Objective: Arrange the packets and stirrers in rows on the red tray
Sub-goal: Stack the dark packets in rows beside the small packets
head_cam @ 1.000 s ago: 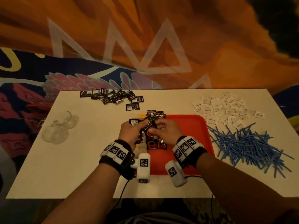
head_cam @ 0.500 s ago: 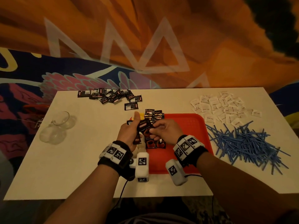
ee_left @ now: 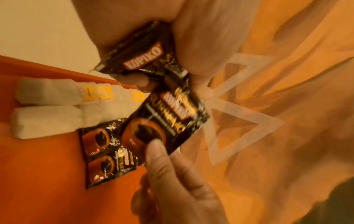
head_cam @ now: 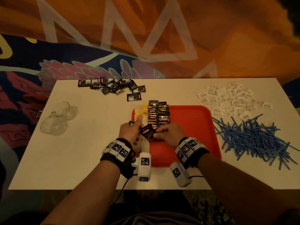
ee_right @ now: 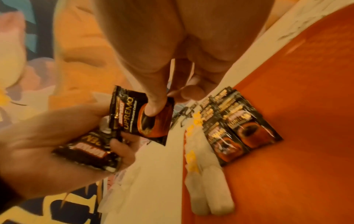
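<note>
Over the left part of the red tray (head_cam: 194, 127) my two hands meet. My left hand (head_cam: 129, 131) grips a small stack of black coffee packets (ee_left: 138, 59). My right hand (head_cam: 168, 133) pinches one black coffee packet (head_cam: 146, 131) (ee_right: 141, 116) between thumb and fingers, drawing it off that stack. Two columns of black coffee packets (head_cam: 159, 113) lie on the tray, with white tea bags (head_cam: 141, 112) carrying yellow tags in a row at their left. Blue stirrers (head_cam: 253, 137) lie heaped on the table right of the tray.
A loose pile of black packets (head_cam: 112, 86) lies at the table's far left, and white sugar packets (head_cam: 230, 99) are scattered at the far right. A clear glass cup (head_cam: 56, 117) stands at the left. The white table (head_cam: 73, 159) ends close to my body.
My hands have risen a little and the right thumb and fingers have drawn one packet further out of the left hand's stack. The rows on the tray are unchanged.
</note>
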Tool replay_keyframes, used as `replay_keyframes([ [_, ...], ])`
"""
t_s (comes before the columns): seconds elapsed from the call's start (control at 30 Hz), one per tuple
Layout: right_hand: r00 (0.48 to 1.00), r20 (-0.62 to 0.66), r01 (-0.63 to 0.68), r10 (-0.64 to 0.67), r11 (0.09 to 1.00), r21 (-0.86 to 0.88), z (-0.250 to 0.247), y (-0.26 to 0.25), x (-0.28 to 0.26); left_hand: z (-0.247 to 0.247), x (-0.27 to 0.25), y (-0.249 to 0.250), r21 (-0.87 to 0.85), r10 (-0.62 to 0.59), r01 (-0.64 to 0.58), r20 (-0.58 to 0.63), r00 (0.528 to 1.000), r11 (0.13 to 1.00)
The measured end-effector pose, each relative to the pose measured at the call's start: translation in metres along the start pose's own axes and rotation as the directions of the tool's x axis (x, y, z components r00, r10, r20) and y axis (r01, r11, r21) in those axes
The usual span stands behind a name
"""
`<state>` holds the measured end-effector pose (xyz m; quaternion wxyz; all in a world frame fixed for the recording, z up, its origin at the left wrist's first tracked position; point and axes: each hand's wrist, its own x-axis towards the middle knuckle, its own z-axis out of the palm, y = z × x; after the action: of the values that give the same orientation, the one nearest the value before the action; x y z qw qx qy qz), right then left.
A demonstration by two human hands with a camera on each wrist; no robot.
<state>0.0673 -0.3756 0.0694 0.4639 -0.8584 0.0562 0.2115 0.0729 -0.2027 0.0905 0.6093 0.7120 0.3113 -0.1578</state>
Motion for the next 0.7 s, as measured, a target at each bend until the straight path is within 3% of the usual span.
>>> replay_keyframes([
  [0.07,0.994,0.016,-0.103,0.104,0.994,-0.024,0.007,0.017,0.004,-0.008,0.009,-0.009,0.014,-0.028,0.028,-0.032,0.999,1.000],
  [0.2,0.957,0.015,-0.291,0.291,0.957,-0.005,0.023,0.052,0.011,-0.025,0.018,-0.030,-0.080,-0.141,0.144,0.039,0.989,0.986],
  [0.37,0.900,-0.040,-0.432,0.434,0.900,0.052,0.043,0.069,0.025,-0.036,0.018,-0.045,-0.139,-0.137,0.150,0.099,0.986,0.979],
  [0.7,0.865,-0.111,-0.472,0.490,0.868,0.154,0.062,0.066,0.051,-0.051,0.025,-0.065,-0.151,-0.168,0.182,0.099,0.981,0.972],
])
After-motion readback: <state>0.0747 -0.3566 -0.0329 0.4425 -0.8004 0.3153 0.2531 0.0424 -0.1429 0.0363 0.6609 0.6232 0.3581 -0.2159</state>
